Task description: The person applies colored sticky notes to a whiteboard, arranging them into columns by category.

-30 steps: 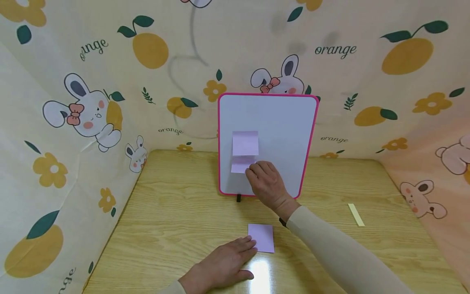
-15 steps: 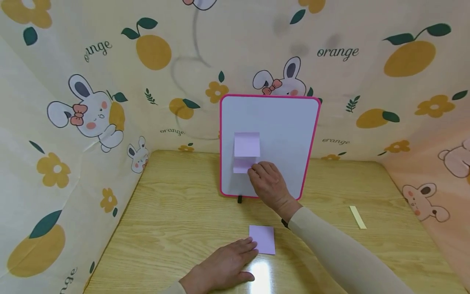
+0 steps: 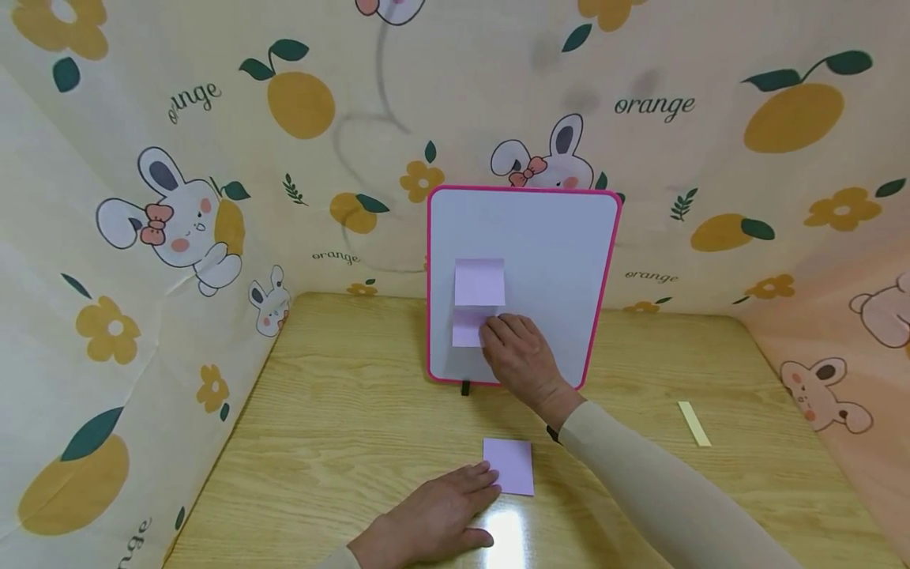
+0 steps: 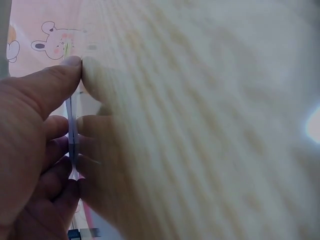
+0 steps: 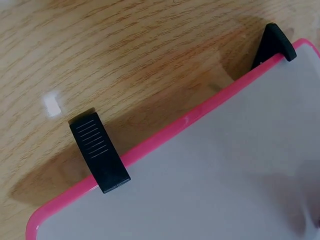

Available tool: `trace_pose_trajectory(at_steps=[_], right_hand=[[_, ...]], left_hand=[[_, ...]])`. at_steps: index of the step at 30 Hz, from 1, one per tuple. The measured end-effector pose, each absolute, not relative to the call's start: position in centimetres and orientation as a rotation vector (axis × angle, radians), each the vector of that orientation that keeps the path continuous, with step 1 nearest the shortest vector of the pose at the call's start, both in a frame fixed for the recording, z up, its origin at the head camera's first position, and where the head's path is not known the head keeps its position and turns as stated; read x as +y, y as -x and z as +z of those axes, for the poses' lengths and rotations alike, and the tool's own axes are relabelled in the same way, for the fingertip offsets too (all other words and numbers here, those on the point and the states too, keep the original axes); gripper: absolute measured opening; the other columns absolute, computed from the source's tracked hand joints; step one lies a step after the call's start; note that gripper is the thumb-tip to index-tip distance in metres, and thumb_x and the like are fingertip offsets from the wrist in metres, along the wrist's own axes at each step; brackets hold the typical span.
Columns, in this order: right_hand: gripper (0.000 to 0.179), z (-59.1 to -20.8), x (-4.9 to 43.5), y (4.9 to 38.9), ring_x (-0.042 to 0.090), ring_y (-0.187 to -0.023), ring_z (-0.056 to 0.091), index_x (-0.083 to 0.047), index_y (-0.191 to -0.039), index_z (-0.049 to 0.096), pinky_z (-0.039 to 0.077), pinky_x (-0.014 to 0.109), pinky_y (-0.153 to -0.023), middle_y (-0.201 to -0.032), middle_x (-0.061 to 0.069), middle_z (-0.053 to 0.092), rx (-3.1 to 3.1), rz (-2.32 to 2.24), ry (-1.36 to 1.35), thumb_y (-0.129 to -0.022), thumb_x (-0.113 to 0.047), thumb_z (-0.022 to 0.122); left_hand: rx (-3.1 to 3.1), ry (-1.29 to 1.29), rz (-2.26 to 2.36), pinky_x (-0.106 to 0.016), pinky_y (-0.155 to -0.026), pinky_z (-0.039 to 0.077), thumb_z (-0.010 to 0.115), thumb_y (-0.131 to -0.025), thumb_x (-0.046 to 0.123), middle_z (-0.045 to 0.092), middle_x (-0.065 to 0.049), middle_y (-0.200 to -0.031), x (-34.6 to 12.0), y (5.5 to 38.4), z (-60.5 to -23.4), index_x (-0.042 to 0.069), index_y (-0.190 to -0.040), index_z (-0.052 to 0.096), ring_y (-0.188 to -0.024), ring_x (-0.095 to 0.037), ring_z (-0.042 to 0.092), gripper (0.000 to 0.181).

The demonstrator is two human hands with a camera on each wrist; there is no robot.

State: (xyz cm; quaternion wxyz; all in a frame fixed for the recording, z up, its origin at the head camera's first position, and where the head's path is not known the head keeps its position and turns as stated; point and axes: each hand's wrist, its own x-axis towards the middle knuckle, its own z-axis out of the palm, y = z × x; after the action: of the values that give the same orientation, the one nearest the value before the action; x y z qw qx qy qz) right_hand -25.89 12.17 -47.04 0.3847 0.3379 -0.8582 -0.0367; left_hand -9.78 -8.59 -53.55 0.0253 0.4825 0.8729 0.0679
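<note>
The right hand (image 3: 524, 359) is held with curled fingers at the right side of the lower purple note (image 3: 466, 328) on the whiteboard (image 3: 550, 245); whether that note is pinched cannot be told. The left hand (image 3: 441, 510) is laid with straight fingers over the left edge of a loose purple note (image 3: 513, 468), flat on the table (image 3: 341, 371). An upper purple note (image 3: 479, 282) is seen just above the lower one. Farther right, a yellow strip (image 3: 693, 424) is seen.
</note>
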Motion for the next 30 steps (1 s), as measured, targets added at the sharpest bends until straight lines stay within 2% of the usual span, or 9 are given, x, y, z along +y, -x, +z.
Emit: trace_pose_trajectory(at_steps=[6, 13, 17, 23, 30], right_hand=[[0.042, -47.4, 12.2, 25.8, 0.030, -0.113, 0.064, -0.002, -0.122, 0.066, 0.056, 0.041, -0.098, -0.120, 0.012, 0.072, -2.247, -0.153, -0.811, -0.093, -0.029, 0.081], [0.065, -48.3, 12.3, 25.0, 0.033, -0.134, 0.058, 0.000, -0.144, 0.060, 0.050, 0.048, -0.110, -0.143, 0.015, 0.065, -2.345, -0.183, -0.786, -0.097, -0.042, 0.075], [0.071, -48.7, 12.5, 24.5, 0.033, -0.143, 0.052, -0.001, -0.151, 0.055, 0.044, 0.051, -0.118, -0.152, 0.015, 0.059, -2.375, -0.202, -0.783, -0.098, -0.045, 0.072], [0.073, -49.0, 12.7, 24.1, 0.032, -0.152, 0.043, -0.001, -0.156, 0.048, 0.035, 0.053, -0.126, -0.161, 0.015, 0.051, -2.415, -0.215, -0.774, -0.100, -0.042, 0.070], [0.078, -49.3, 12.9, 24.0, 0.032, -0.157, 0.035, 0.000, -0.160, 0.041, 0.030, 0.056, -0.129, -0.168, 0.016, 0.040, -2.448, -0.289, -0.778, -0.100, -0.043, 0.068]], left_hand=[[2.703, -1.495, 0.230, -0.030, -0.125, 0.039, 0.052, -0.108, 0.054, 0.052, -0.004, -0.161, -8.5, 9.7, -53.6, 0.010, -0.153, 0.055, -0.153, -0.019, 0.044, 0.064], [2.736, -1.560, 0.143, -0.032, -0.124, 0.041, 0.055, -0.107, 0.052, 0.054, -0.007, -0.158, -8.4, 9.5, -53.5, 0.008, -0.151, 0.058, -0.151, -0.021, 0.047, 0.062], [2.757, -1.600, 0.094, -0.032, -0.123, 0.043, 0.061, -0.105, 0.050, 0.058, -0.007, -0.155, -8.3, 9.2, -53.3, 0.008, -0.147, 0.061, -0.148, -0.021, 0.051, 0.059], [2.851, -1.633, 0.194, -0.031, -0.119, 0.047, 0.075, -0.096, 0.049, 0.059, -0.006, -0.142, -8.5, 9.0, -53.6, 0.013, -0.135, 0.066, -0.136, -0.020, 0.057, 0.054], [2.856, -1.530, 0.224, -0.031, -0.118, 0.048, 0.063, -0.105, 0.045, 0.060, -0.004, -0.148, -9.1, 9.4, -52.9, 0.012, -0.146, 0.061, -0.141, -0.019, 0.056, 0.053]])
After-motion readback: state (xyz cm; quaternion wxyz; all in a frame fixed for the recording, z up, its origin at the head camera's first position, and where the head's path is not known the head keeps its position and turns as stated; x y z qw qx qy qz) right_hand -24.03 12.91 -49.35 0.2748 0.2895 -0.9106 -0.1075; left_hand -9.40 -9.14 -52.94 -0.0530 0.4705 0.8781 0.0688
